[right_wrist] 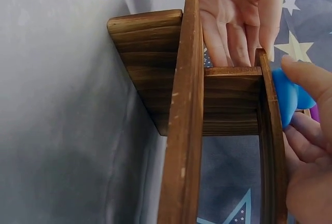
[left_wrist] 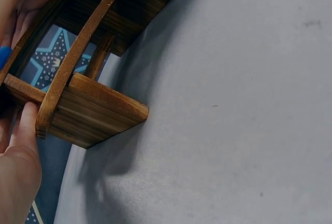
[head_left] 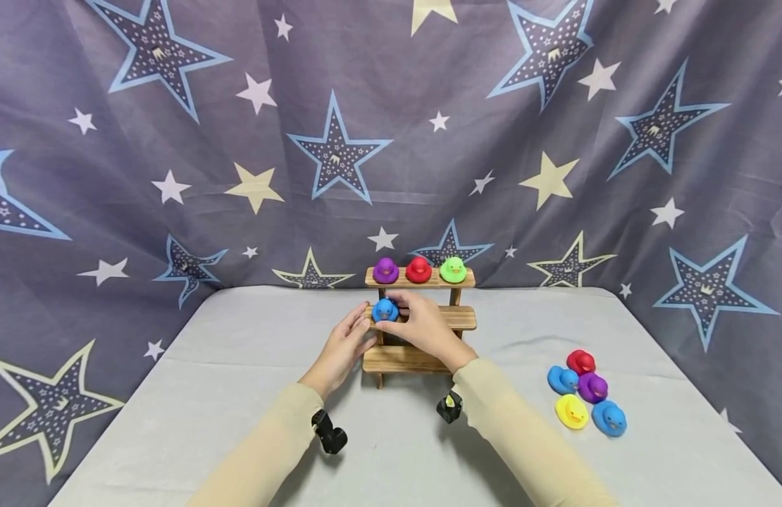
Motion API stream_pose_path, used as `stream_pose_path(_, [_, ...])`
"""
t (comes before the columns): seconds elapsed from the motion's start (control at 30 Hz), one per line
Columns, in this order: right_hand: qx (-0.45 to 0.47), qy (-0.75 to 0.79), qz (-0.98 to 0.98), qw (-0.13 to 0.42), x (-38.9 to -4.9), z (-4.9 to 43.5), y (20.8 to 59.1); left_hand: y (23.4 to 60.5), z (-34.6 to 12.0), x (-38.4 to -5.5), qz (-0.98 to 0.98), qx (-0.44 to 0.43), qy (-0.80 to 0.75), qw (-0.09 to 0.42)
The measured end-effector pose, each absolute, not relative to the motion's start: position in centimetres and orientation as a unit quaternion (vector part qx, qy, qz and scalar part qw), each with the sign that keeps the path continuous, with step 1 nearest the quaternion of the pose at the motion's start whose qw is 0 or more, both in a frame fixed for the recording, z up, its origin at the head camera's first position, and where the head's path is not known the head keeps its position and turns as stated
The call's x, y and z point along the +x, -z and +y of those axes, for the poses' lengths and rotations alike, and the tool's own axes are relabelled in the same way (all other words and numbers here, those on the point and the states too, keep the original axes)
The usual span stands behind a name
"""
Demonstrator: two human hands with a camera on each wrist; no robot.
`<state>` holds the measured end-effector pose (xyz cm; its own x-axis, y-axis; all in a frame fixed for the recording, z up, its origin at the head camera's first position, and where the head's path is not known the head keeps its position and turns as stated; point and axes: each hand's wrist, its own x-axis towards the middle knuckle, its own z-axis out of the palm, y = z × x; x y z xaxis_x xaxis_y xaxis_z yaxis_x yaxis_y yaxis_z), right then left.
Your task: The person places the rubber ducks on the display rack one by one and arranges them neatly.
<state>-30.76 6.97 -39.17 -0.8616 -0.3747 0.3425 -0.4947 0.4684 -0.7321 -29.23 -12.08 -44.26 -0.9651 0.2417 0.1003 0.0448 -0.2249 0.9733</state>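
A blue rubber duck sits at the left end of the middle tier of a small three-tier wooden shelf. Thumb and fingers of my right hand pinch that duck from its right side. My left hand is at the shelf's left end, fingers extended, with a fingertip touching the wood in the left wrist view. Along the top tier stand a purple duck, a red duck and a green duck. In the right wrist view, the blue duck lies against the tier's edge, partly hidden by my fingers.
To the right on the pale tabletop lies a cluster of ducks: one red, one purple, one yellow and two blue, the nearer blue duck at the front. A star-patterned curtain hangs behind.
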Motion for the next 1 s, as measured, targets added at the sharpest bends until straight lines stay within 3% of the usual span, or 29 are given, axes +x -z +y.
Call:
stream_pose_path(0.6, [0.271, -0.45, -0.851, 0.031, -29.4, 9.4, 39.0, 44.5, -12.1, -29.1, 0.622, 0.107, -0.774, 0.052])
stream_pose_path(1.0, [0.297, -0.426, -0.853, 0.051, -28.1, 14.0, 38.0, 44.4, -12.0, -29.2, 0.62, 0.118, -0.774, 0.052])
